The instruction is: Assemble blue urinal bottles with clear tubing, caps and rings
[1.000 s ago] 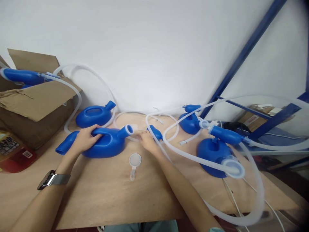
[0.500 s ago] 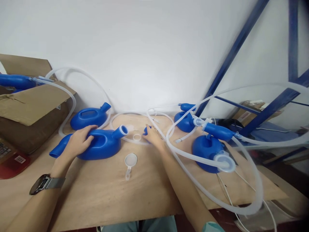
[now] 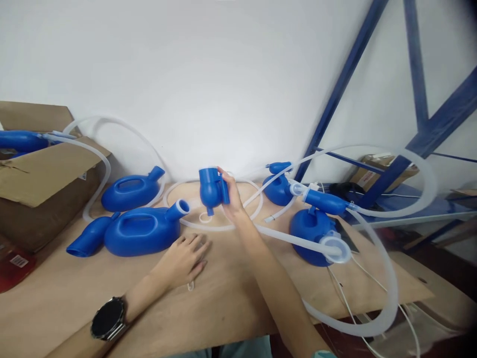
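Observation:
My right hand [image 3: 233, 196] holds up a blue plastic cup-shaped piece [image 3: 210, 191] with a wide mouth on top, a side handle and a narrow spout below. My left hand [image 3: 186, 261] lies low on the table, fingers apart and bent over a translucent white cap. Only the cap's strap tab [image 3: 191, 286] shows clearly below it. Left of that hand lies a blue urinal bottle [image 3: 143, 241] with a white-lined neck. Beside the bottle is another blue cup-shaped piece [image 3: 87, 237]. A small white ring [image 3: 204, 218] sits beneath the raised piece.
A second blue bottle [image 3: 130, 193] stands near the wall beside a cardboard box [image 3: 48, 199]. At right are more blue bottles [image 3: 311, 233] with clear hoses [image 3: 389, 293] looping past the table edge. Blue shelf framing [image 3: 346, 84] rises behind. A red container [image 3: 15, 268] stands at left.
My left hand has left the blue bottle and moved right onto the white cap. My right hand has risen with the cup-shaped piece, of which little showed before. The view shifted slightly.

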Motion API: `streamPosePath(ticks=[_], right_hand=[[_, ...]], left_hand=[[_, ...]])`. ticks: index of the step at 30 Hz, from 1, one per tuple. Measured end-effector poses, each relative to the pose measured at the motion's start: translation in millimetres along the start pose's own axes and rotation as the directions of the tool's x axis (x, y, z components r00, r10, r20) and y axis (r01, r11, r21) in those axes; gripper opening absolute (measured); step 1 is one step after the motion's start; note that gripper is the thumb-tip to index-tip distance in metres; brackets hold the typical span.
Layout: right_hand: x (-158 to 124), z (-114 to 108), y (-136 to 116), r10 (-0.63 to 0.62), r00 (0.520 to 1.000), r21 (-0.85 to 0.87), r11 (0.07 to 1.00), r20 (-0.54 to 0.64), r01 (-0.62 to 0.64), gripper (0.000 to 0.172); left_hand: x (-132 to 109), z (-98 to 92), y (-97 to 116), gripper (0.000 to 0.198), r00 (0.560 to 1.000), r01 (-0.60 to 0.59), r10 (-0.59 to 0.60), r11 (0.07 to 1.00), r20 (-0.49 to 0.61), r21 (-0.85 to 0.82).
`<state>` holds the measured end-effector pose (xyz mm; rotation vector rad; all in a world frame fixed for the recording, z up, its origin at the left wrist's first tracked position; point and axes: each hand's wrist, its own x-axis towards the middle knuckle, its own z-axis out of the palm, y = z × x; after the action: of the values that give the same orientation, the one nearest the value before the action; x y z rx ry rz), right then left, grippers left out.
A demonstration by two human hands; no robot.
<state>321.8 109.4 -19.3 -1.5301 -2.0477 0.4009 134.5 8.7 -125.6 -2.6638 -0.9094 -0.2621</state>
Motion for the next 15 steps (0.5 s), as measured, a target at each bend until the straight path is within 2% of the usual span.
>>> streamPosePath(ticks=[2, 4, 5, 7, 10, 11, 12, 13, 14, 15], right_hand=[[-9, -15, -9, -0.021, 0.999, 0.15, 0.988, -0.049, 0.029, 0.095], [-18, -27, -16, -0.049, 0.998, 0.306, 0.95, -0.047, 0.061, 0.093], [-22, -31, -18, -0.069, 0.997, 0.377, 0.923, -0.032, 0.076, 0.092], [-25, -35, -19, -0.113, 0.994, 0.477, 0.873, 0.001, 0.099, 0.089], [-22, -32, -12, -0.159, 0.987, 0.509, 0.852, 0.029, 0.122, 0.089], [-21, -31, -9, -0.183, 0.983, 0.496, 0.856, 0.025, 0.146, 0.092], [-21, -29, -5, -0.22, 0.975, 0.475, 0.861, 0.022, 0.183, 0.095], [-20, -28, -2, -0.271, 0.962, 0.447, 0.864, 0.023, 0.232, 0.101], [-20, -28, 0, -0.33, 0.943, 0.414, 0.863, 0.032, 0.288, 0.107], [-21, -27, 1, -0.394, 0.917, 0.377, 0.859, 0.056, 0.346, 0.113]], left_hand=[[-1, 6.5, -4, 0.054, 0.979, 0.104, -0.087, 0.991, 0.187, -0.088], [0, -0.2, -14, 0.055, 0.934, 0.17, -0.098, 0.968, 0.342, -0.186], [2, -9.2, -20, 0.053, 0.921, 0.18, -0.067, 0.948, 0.385, -0.264], [9, -37.9, -32, 0.041, 0.927, 0.161, 0.044, 0.851, 0.373, -0.5], [21, -97.9, -51, 0.027, 0.991, 0.079, 0.029, 0.666, 0.132, -0.742], [25, -118.2, -56, 0.021, 1.0, 0.007, -0.002, 0.603, 0.007, -0.798], [29, -136.5, -60, 0.02, 0.989, -0.104, -0.034, 0.549, -0.147, -0.829], [33, -152.0, -63, 0.02, 0.939, -0.217, -0.129, 0.497, -0.319, -0.84], [37, -163.9, -65, 0.024, 0.826, -0.32, -0.271, 0.496, -0.495, -0.807], [41, -171.7, -66, 0.028, 0.673, -0.351, -0.426, 0.536, -0.605, -0.768]])
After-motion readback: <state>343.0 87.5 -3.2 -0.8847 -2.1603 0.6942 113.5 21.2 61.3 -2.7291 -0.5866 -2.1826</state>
